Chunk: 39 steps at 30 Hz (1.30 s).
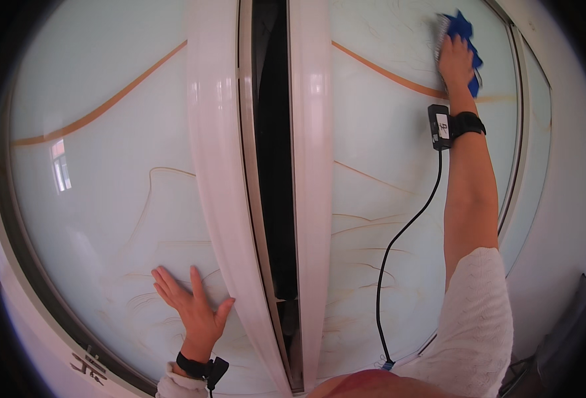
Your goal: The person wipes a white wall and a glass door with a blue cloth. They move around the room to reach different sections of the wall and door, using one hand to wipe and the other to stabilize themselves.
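My right hand (pixel 456 63) is stretched up to the top of the right glass door panel (pixel 366 126). It presses a blue cloth (pixel 462 28) with a striped grey-white edge against the glass, fingers bent over it. Lower down, my left hand (pixel 193 305) lies with its fingers spread on the left glass door panel (pixel 107 199), near that door's white frame, and holds nothing. Both panels are pale and glossy, with orange-brown curved lines.
Between the two white door frames (pixel 313 166) runs a dark upright gap (pixel 273 132). A black wrist strap with a small box (pixel 441 126) sits on my right wrist, its cable hanging over the glass. A white wall (pixel 565 199) and a dark draped thing (pixel 568 331) stand at the right.
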### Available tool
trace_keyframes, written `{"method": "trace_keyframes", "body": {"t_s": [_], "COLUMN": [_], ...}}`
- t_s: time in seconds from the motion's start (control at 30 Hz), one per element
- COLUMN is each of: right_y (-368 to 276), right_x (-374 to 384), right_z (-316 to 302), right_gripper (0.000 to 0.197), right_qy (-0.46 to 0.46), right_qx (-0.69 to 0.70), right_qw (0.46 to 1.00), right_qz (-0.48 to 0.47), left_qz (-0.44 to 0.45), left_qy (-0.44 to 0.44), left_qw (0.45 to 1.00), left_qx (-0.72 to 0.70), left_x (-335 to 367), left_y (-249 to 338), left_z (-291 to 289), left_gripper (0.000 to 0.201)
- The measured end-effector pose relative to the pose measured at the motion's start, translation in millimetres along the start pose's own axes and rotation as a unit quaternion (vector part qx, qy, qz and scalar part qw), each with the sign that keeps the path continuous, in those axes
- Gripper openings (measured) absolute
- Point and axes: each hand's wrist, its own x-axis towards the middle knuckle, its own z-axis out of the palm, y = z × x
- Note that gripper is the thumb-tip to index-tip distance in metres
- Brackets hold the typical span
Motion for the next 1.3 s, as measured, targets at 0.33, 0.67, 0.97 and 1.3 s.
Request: {"method": "trace_keyframes", "body": {"t_s": [0.33,0.67,0.97,1.3], "right_y": [-131,-31,189,444], "right_x": [-25,31,81,48], "right_z": [-63,-47,42,83], "right_gripper": [0.056,0.053,0.055,0.059], "right_qy": [0.107,0.088,0.054,0.086], "right_qx": [0.178,0.224,0.128,0.163], "right_qw": [0.963,0.918,0.981,0.979], "right_qz": [-0.170,-0.315,-0.136,-0.085], "left_qz": [0.013,-0.043,-0.172,-0.234], "left_qy": [0.018,0.019,0.029,0.153], "left_qw": [0.999,0.997,0.984,0.959], "left_qx": [0.023,-0.055,-0.046,0.041], "left_x": [6,37,12,22], "left_y": [49,145,189,204], "left_z": [10,38,63,94], "left_gripper": [0.095,0.112,0.107,0.086]}}
